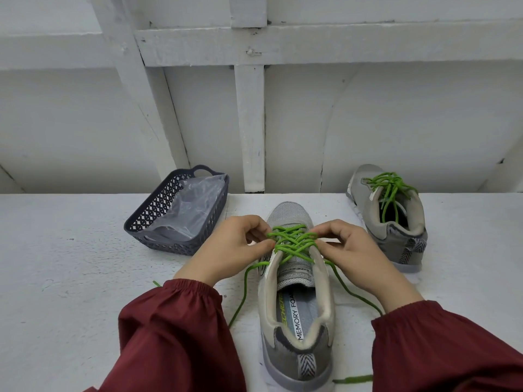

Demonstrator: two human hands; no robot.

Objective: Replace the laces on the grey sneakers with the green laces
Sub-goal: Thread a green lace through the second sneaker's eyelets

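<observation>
**Both hands pinch the green lace (292, 242) on the near sneaker (294, 353)**

A dark lattice basket (154, 222) lined with clear plastic (195, 205) sits to the left on the white ledge (70, 264). A second sneaker (396, 224), green-laced, stands back right. The near insole (297, 316) reads "MEMORY FOA". The left hand (229, 247) and right hand (353, 251) nip the lace at the eyelet rows, and its loose ends trail to either side.

sleeves (175, 335) cropped, green lace (291, 242) partly hidden

a white painted ledge (85, 250) under a white wall (396, 123) with timber battens (249, 125).
</observation>
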